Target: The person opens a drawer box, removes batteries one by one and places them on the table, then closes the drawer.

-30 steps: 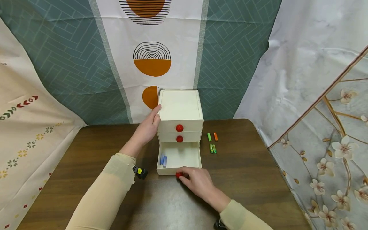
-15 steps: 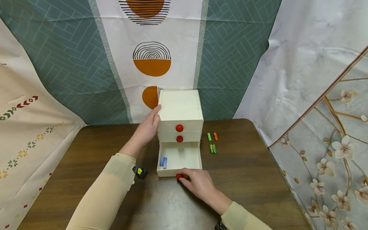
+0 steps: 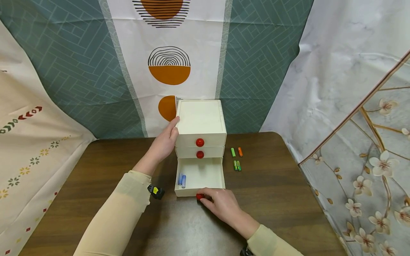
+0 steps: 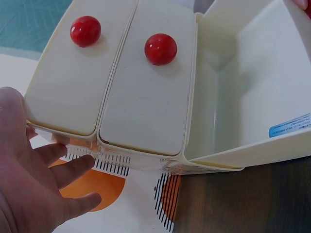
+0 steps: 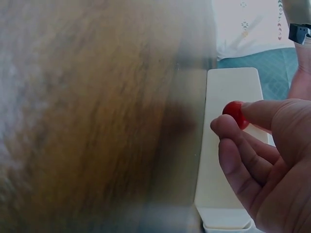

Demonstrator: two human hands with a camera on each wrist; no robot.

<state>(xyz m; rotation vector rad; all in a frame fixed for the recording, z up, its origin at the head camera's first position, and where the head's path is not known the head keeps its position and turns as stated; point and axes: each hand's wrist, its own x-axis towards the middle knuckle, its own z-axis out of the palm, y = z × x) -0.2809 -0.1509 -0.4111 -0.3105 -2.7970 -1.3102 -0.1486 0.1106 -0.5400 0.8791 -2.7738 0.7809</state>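
A white cabinet [image 3: 201, 117] with three stacked drawers stands at the back of the table. Its bottom drawer [image 3: 205, 174] is pulled out, and two blue batteries [image 3: 182, 179] lie inside at the left. My right hand [image 3: 221, 202] pinches that drawer's red knob [image 5: 235, 114] between thumb and fingers. Against the cabinet's left side rests my left hand [image 3: 161, 144], its fingers [image 4: 73, 170] spread fairly straight in the left wrist view. The upper two drawers are closed, each with a red knob [image 4: 160, 49].
Right of the cabinet lie several batteries: a light green battery [image 3: 233, 152], an orange battery [image 3: 240, 152] and a green pair of batteries [image 3: 237, 165]. The wooden table [image 3: 275, 192] meets hanging cloths [image 3: 262, 64] at the back and sides.
The bottom drawer has slid slightly further out toward me with my right hand on its knob, then stayed put. My left hand has kept its place on the cabinet.
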